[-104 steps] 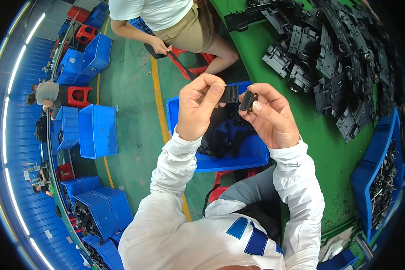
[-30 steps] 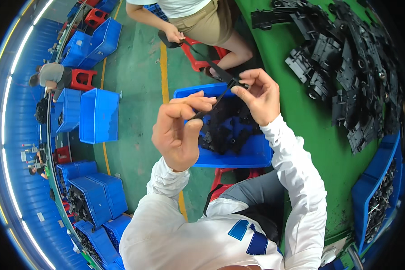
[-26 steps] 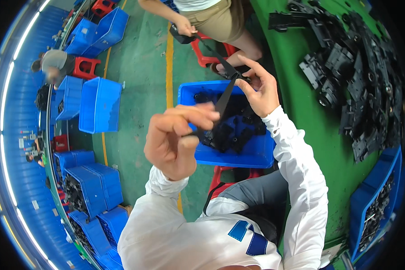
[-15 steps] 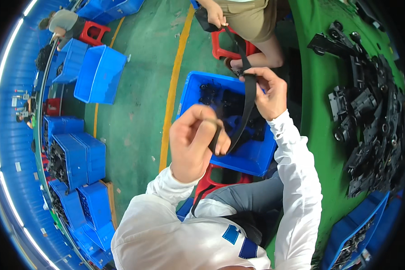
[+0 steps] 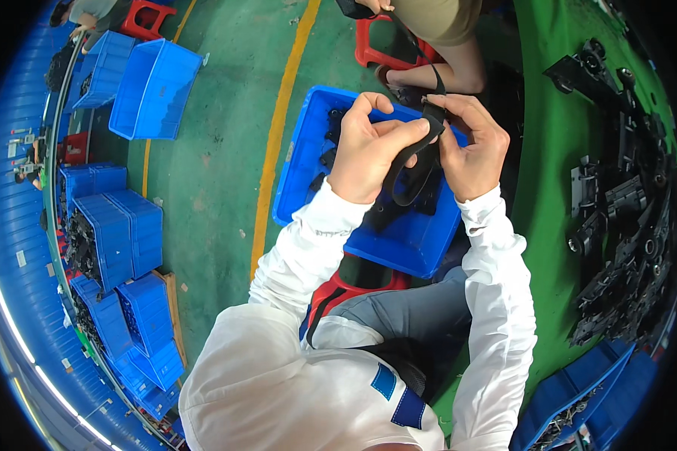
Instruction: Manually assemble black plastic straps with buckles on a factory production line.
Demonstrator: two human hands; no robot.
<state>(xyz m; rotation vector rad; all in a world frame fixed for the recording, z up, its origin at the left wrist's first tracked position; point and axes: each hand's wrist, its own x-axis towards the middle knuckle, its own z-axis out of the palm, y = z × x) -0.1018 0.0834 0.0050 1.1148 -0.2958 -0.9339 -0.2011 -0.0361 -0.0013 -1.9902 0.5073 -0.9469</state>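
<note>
The black strap loop (image 5: 411, 169) is held up in the air between both hands, above the far edge of the blue bin (image 5: 399, 240) that sits on the floor in front of the person's knees. Its upper end is pinched at a small black fitting, while the rest hangs down in a curved loop; held this way, the free part probably stays clear of the bin and easy to see.

The left hand (image 5: 368, 154) has its grip closed on the strap, thumb and fingers wrapped round the near side of the loop. The right hand (image 5: 470, 146) pinches the top end with its fingertips, grip closed on the same strap, so the two hands meet at the fitting.

Beneath them, the blue bin holds more black parts (image 5: 338, 143), a supply kept directly under the hands. To the right, a green counter (image 5: 541, 188) carries heaps of black moulded plastic parts (image 5: 624, 248) along its far and right edges. To the left, on the green floor (image 5: 226, 165) past a yellow line (image 5: 278, 135), stand stacked blue crates (image 5: 120, 233). Another person's legs and a red stool (image 5: 387, 49) lie just beyond the bin.
</note>
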